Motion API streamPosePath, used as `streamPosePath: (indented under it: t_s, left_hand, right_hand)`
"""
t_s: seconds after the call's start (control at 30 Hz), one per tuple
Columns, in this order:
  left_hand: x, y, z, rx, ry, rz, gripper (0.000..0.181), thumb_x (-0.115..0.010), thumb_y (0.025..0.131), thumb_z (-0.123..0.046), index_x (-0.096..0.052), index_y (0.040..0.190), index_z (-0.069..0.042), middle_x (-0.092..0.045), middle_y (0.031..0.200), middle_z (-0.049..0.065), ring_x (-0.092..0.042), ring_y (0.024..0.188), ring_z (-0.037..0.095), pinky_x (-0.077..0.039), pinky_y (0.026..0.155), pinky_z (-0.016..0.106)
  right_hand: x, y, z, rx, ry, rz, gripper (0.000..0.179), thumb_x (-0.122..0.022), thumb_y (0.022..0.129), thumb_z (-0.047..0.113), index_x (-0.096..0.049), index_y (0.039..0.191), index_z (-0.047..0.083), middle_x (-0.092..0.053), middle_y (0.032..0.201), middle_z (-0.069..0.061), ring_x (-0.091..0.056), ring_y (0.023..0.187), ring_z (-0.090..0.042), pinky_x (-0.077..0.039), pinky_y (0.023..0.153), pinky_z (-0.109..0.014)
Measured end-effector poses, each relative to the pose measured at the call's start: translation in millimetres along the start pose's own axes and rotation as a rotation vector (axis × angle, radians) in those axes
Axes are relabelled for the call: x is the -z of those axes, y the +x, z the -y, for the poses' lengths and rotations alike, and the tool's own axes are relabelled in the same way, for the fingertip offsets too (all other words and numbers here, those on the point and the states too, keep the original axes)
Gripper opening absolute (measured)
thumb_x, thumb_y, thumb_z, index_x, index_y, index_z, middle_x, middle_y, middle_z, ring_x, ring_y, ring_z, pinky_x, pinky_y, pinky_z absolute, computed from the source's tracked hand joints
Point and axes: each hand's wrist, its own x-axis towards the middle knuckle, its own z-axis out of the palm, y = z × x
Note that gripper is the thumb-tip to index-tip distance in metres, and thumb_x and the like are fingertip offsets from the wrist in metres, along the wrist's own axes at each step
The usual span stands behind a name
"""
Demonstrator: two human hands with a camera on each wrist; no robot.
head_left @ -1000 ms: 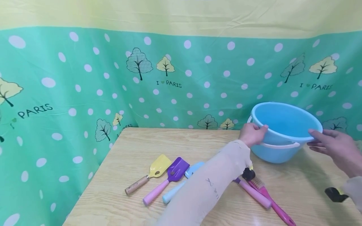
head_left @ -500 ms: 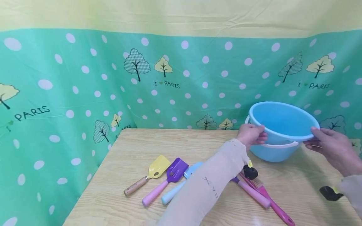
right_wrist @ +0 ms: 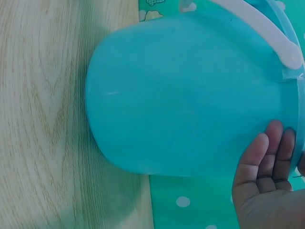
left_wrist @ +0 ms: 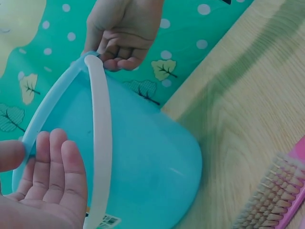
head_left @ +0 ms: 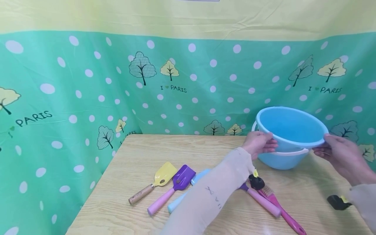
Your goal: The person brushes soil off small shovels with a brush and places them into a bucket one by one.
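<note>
Tabletop [head_left: 176,147]: left hand [head_left: 259,144], right hand [head_left: 346,157] on bucket rim [head_left: 296,144]

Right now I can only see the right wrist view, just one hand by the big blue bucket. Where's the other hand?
Observer: The left hand is holding the blue bucket too, on its left side in the head view.
Child: Is there stuff on the table? I only see wood!
Observer: Yes! In the head view, a yellow shovel lies just left of a purple shovel.
Child: Cool! Does the bucket have any stickers?
Observer: One shows in the left wrist view: a label with a barcode, next to the white handle.
</note>
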Motion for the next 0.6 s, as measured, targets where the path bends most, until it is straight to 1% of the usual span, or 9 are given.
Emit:
streamPosePath:
  t_s: [0.1, 0.13, 0.17, 0.27, 0.37, 0.4, 0.47, 0.53, 0.6]
  left_hand:
    - [3.9, -0.7, 0.1, -0.002, -0.01, 0.005, 0.013, -0.063, 0.091, -0.016, -0.065, 0.084, -0.005, -0.068, 0.073, 0.008, -0.07, 0.072, 0.021, -0.057, 0.065, 0.031]
    - [4.8, -0.7, 0.2, -0.001, -0.014, 0.005, 0.013, -0.063, 0.091, -0.016, -0.065, 0.084, -0.006, -0.068, 0.073, 0.008, -0.07, 0.072, 0.021, -0.057, 0.066, 0.031]
    - [5.7, -0.5, 0.3, -0.001, -0.018, 0.004, 0.013, -0.063, 0.091, -0.016, -0.065, 0.084, -0.006, -0.068, 0.073, 0.008, -0.07, 0.072, 0.022, -0.057, 0.066, 0.031]
    - [8.0, 0.5, 0.7, 0.001, -0.033, 0.007, 0.013, -0.063, 0.091, -0.016, -0.064, 0.083, -0.006, -0.068, 0.073, 0.008, -0.07, 0.073, 0.022, -0.057, 0.066, 0.031]
    - [10.3, 1.6, 0.7, -0.003, -0.042, 0.011, 0.013, -0.063, 0.091, -0.016, -0.064, 0.083, -0.006, -0.068, 0.074, 0.009, -0.07, 0.073, 0.023, -0.057, 0.066, 0.032]
    - [11.2, 1.9, 0.7, -0.006, -0.043, 0.012, 0.013, -0.063, 0.091, -0.016, -0.064, 0.083, -0.006, -0.068, 0.074, 0.009, -0.07, 0.073, 0.023, -0.057, 0.066, 0.032]
    - [13.2, 2.2, 0.9, -0.014, -0.047, 0.014, 0.013, -0.063, 0.091, -0.016, -0.064, 0.083, -0.006, -0.068, 0.074, 0.009, -0.07, 0.073, 0.023, -0.057, 0.066, 0.032]
    - [15.5, 2.0, 1.5, -0.016, -0.048, 0.012, 0.012, -0.063, 0.091, -0.015, -0.064, 0.083, -0.006, -0.068, 0.074, 0.009, -0.07, 0.073, 0.023, -0.057, 0.066, 0.032]
    - [18.2, 0.9, 2.5, -0.013, -0.047, 0.009, 0.012, -0.063, 0.091, -0.015, -0.064, 0.083, -0.006, -0.068, 0.073, 0.009, -0.07, 0.073, 0.024, -0.057, 0.066, 0.033]
  right_hand:
    - [-3, 0.6, -1, 0.006, -0.02, -0.002, 0.038, -0.046, 0.096, 0.043, -0.047, 0.118, 0.011, -0.064, 0.085, 0.005, -0.062, 0.077, -0.01, -0.054, 0.067, -0.022]
    - [-4, 0.9, -1, 0.005, -0.029, -0.007, 0.039, -0.046, 0.096, 0.043, -0.046, 0.12, 0.011, -0.063, 0.085, 0.006, -0.061, 0.077, -0.01, -0.053, 0.067, -0.022]
    - [-6, 1.2, -1, 0.001, -0.04, -0.015, 0.044, -0.045, 0.096, 0.044, -0.045, 0.126, 0.012, -0.063, 0.085, 0.006, -0.061, 0.077, -0.009, -0.053, 0.067, -0.021]
    - [-9, 2.2, -1, -0.002, -0.097, -0.04, 0.066, -0.042, 0.096, 0.046, -0.028, 0.145, 0.005, -0.062, 0.084, 0.009, -0.061, 0.077, -0.007, -0.053, 0.065, -0.02]
    - [-13, 2.9, -1, 0.002, -0.126, -0.048, 0.08, -0.041, 0.096, 0.047, -0.012, 0.146, -0.009, -0.062, 0.083, 0.01, -0.061, 0.076, -0.006, -0.053, 0.064, -0.019]
    - [-14, 2.9, -1, 0.005, -0.122, -0.047, 0.08, -0.041, 0.096, 0.047, -0.012, 0.146, -0.009, -0.062, 0.083, 0.01, -0.062, 0.075, -0.006, -0.053, 0.064, -0.019]
    - [-15, 2.8, -1, 0.012, -0.096, -0.041, 0.07, -0.043, 0.096, 0.046, -0.023, 0.147, 0.002, -0.062, 0.083, 0.008, -0.062, 0.075, -0.007, -0.053, 0.064, -0.02]
    - [-17, 2.1, -1, 0.015, -0.082, -0.035, 0.052, -0.044, 0.096, 0.045, -0.039, 0.136, 0.012, -0.062, 0.083, 0.007, -0.062, 0.075, -0.008, -0.054, 0.064, -0.021]
    - [-19, 0.7, -3, 0.013, -0.063, -0.027, 0.038, -0.045, 0.096, 0.044, -0.046, 0.12, 0.014, -0.062, 0.084, 0.005, -0.062, 0.075, -0.009, -0.054, 0.064, -0.022]
